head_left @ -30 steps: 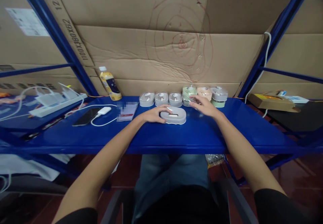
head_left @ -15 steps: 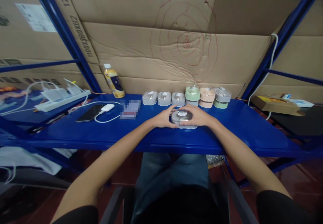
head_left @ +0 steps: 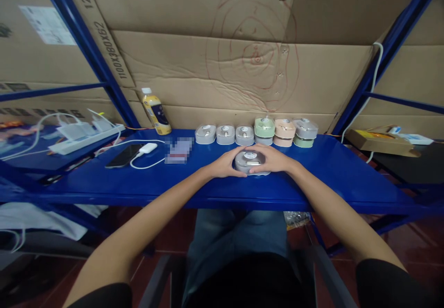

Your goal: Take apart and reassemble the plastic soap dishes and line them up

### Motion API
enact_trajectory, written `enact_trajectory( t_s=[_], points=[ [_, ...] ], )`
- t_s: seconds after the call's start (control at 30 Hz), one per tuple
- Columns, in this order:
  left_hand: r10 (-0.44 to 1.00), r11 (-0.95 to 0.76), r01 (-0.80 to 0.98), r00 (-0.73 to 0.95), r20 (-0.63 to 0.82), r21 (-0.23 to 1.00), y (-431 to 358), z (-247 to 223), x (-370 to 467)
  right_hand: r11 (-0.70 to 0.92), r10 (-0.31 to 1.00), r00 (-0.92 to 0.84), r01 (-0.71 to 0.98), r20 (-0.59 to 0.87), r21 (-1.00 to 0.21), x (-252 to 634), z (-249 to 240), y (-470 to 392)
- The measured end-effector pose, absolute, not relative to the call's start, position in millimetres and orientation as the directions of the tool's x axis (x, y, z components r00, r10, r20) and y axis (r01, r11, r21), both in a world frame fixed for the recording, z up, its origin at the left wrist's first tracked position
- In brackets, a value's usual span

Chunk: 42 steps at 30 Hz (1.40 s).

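A small grey rounded box [head_left: 248, 160] with a clear lid, a round white label and a pale clip-like strip is near the front of the blue table. Around its left side curves my left hand [head_left: 225, 165], thumb at the front and fingers behind. My right hand [head_left: 274, 159] wraps the right side the same way, its thumb over the front edge. A pale rim shows under the box; I cannot tell whether it is a second box. Behind stand similar grey boxes [head_left: 225, 134], a green-lidded one [head_left: 264, 127], a peach one [head_left: 284, 127] and a grey-lidded one [head_left: 305, 127], the last three stacked on others.
Left on the blue table [head_left: 180, 183] lie a phone [head_left: 124, 156], a white charger [head_left: 148, 148] with its cable and a blurred-out card [head_left: 179, 150]. A yellow bottle [head_left: 157, 113] stands against the cardboard wall [head_left: 173, 67]. An open carton [head_left: 381, 142] lies at right.
Both hands stay around the grey box, which sits slightly straighter and less covered between them. The other boxes have not moved.
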State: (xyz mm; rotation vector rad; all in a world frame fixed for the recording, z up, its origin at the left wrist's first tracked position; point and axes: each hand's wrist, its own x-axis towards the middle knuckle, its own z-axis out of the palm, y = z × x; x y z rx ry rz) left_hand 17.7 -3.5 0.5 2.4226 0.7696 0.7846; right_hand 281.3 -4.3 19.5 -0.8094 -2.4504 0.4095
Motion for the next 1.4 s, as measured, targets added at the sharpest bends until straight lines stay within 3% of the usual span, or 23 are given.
enact_trajectory(
  t_s=[0.1, 0.27, 0.4, 0.5, 0.63, 0.93, 1.23, 1.4],
  points=[
    [0.659, -0.73, 0.435, 0.651, 0.376, 0.527, -12, 0, 19, 0.715, 0.687, -0.617, 0.481, 0.384, -0.508, 280, 16, -1],
    [0.733, -0.679, 0.61, 0.526, 0.432, 0.408, -32, 7, 9, 0.567, 0.821, -0.313, 0.538, 0.477, -0.624, 286, 22, 8],
    [0.82, -0.474, 0.762, 0.199, 0.537, 0.441, -21, 33, 8, 0.588, 0.759, -0.082, 0.513, 0.646, -0.626, 304, 38, 15],
    [0.855, -0.24, 0.857, -0.037, 0.518, 0.456, 7, 58, 28, 0.564, 0.739, 0.043, 0.505, 0.672, -0.653, 314, 45, 18],
    [0.882, -0.08, 0.922, -0.111, 0.457, 0.378, 44, 75, 72, 0.557, 0.753, 0.024, 0.508, 0.657, -0.657, 317, 45, 17],
    [0.907, 0.002, 0.938, -0.147, 0.395, 0.346, 75, 60, 118, 0.576, 0.757, -0.046, 0.517, 0.652, -0.633, 309, 45, 11],
    [0.949, -0.151, 0.894, 0.011, 0.316, 0.422, 66, 66, 80, 0.583, 0.761, -0.078, 0.518, 0.644, -0.626, 311, 43, 13],
    [0.906, -0.028, 0.966, -0.084, 0.414, 0.257, 76, 66, 18, 0.582, 0.766, -0.079, 0.504, 0.637, -0.638, 309, 42, 12]
  ],
)
